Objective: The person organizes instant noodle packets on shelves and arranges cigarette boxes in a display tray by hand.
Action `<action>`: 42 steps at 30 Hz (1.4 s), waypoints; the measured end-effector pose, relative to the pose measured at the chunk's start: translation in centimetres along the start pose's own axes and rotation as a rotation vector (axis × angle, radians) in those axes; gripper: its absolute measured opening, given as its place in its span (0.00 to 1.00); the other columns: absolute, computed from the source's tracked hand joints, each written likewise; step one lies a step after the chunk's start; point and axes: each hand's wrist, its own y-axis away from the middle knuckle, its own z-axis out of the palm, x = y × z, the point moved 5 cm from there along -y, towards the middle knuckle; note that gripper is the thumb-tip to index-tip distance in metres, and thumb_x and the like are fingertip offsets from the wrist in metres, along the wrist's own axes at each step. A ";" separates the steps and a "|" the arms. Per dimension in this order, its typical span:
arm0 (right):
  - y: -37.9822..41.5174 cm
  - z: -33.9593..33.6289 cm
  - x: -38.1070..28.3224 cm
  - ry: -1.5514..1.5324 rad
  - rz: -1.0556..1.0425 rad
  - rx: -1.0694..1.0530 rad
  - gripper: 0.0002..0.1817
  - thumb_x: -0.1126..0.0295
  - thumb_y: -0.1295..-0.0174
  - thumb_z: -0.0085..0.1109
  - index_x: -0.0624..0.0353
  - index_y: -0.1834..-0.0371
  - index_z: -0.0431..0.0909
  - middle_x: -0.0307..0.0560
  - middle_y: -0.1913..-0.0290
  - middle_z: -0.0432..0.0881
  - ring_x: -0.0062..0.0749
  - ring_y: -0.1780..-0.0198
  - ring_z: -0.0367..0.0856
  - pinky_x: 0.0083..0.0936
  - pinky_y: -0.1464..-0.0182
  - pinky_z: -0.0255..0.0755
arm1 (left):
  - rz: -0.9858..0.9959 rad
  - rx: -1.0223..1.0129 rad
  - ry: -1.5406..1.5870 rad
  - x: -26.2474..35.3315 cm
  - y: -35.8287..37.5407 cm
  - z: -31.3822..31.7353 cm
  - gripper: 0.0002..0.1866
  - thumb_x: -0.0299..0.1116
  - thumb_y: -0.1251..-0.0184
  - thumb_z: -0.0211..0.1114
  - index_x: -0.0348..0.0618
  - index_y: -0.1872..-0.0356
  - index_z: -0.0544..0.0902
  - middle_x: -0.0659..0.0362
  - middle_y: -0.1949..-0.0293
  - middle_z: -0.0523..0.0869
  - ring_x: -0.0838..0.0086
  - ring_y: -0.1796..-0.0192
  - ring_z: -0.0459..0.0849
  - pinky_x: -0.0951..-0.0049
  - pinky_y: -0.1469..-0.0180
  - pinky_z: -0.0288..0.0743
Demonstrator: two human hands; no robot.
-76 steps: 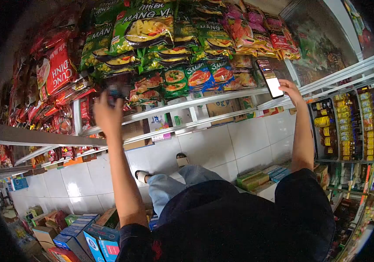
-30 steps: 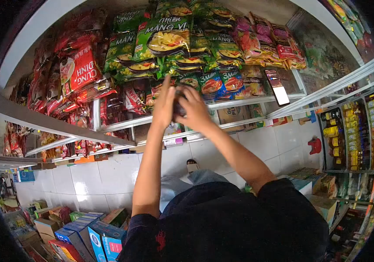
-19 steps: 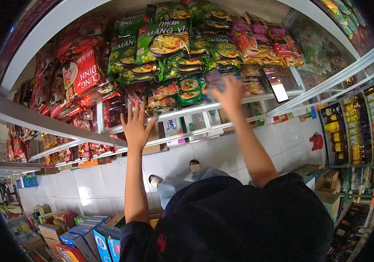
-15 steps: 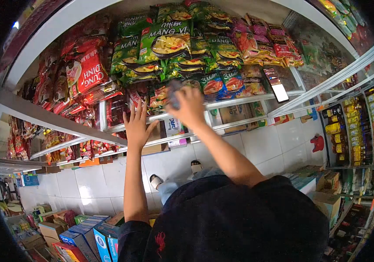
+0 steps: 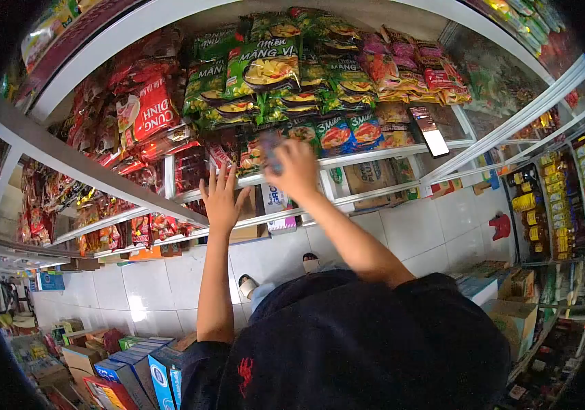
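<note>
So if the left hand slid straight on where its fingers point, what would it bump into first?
Probably the red-and-white packet, just past the fingertips of the left hand and behind the white shelf rail. It might lie lower than the hand, though; depth is unclear.

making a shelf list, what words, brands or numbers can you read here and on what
"Mien MANG VI": large green packet
"MANG": green packet to its right
"CUNG DINH": red packet, tilted
"3 Mien": each of two blue packets
"GRO": white box under the shelf, partly hidden
Accents left off. Too small: phone screen, bottles. Too blurred: dark thing in the right hand.
</note>
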 end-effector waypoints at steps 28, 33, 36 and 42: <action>-0.8 -2.2 9.6 0.141 0.096 0.070 0.15 0.61 0.65 0.67 0.56 0.75 0.77 0.47 0.67 0.75 0.43 0.62 0.71 0.40 0.59 0.65 | 0.053 0.004 0.088 -0.7 0.2 0.0 0.33 0.49 0.43 0.59 0.54 0.36 0.62 0.59 0.34 0.61 0.60 0.32 0.57 0.51 0.34 0.43; 0.2 1.1 0.5 -0.028 -0.018 -0.040 0.14 0.62 0.62 0.67 0.55 0.72 0.80 0.45 0.60 0.76 0.48 0.51 0.71 0.45 0.53 0.67 | 0.062 -0.012 0.079 -0.9 0.2 0.3 0.33 0.48 0.43 0.59 0.55 0.35 0.62 0.59 0.35 0.62 0.61 0.33 0.57 0.51 0.33 0.42; -0.6 -4.1 9.2 0.044 0.068 -0.027 0.15 0.60 0.60 0.66 0.56 0.71 0.81 0.46 0.62 0.78 0.45 0.57 0.74 0.40 0.55 0.69 | 0.072 -0.002 0.081 -0.8 0.2 0.2 0.34 0.48 0.44 0.59 0.55 0.35 0.62 0.58 0.35 0.63 0.60 0.33 0.57 0.51 0.33 0.42; -1.0 -4.8 11.9 0.311 0.268 -0.020 0.14 0.60 0.61 0.67 0.56 0.73 0.79 0.48 0.64 0.77 0.44 0.58 0.73 0.39 0.58 0.68 | 0.033 -0.033 0.053 -0.9 0.2 0.3 0.37 0.47 0.46 0.62 0.56 0.34 0.60 0.60 0.33 0.59 0.60 0.33 0.57 0.51 0.34 0.43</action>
